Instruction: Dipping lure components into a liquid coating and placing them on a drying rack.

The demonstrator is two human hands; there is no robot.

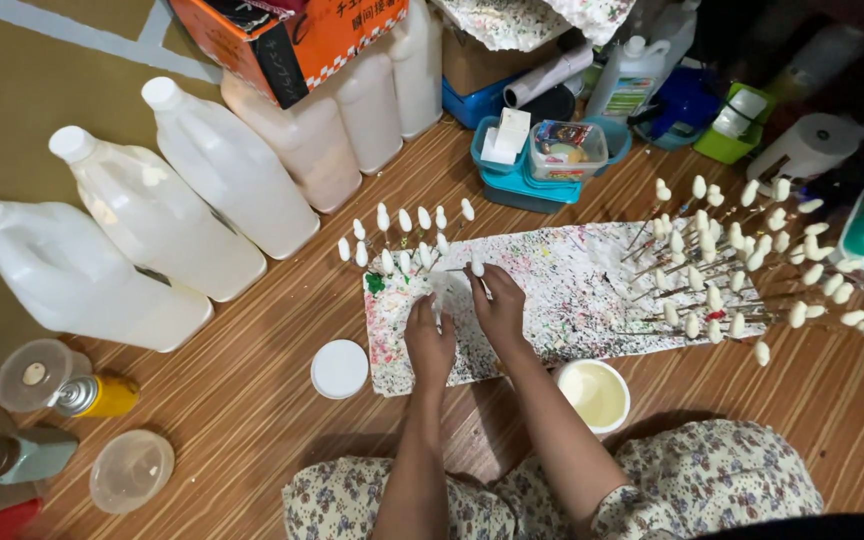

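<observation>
My left hand (428,338) rests with curled fingers on the left end of a paint-speckled foam block (562,300) lying on the wooden floor. My right hand (498,303) pinches a thin stick with a white bud tip (477,266) just above the block. A cluster of white-tipped sticks (402,240) stands upright at the block's upper left corner. A larger bunch of white-tipped sticks (742,265) is stuck in the block's right end, leaning outward. A round white tub of cream liquid (593,394) sits by my right forearm, its white lid (339,369) left of the block.
Three large white plastic jugs (152,220) lie at the left, more stand behind. A teal container stack (542,160), orange box (282,40), spray cans (92,396), clear lids (132,470) and a paper roll (807,145) surround the spot.
</observation>
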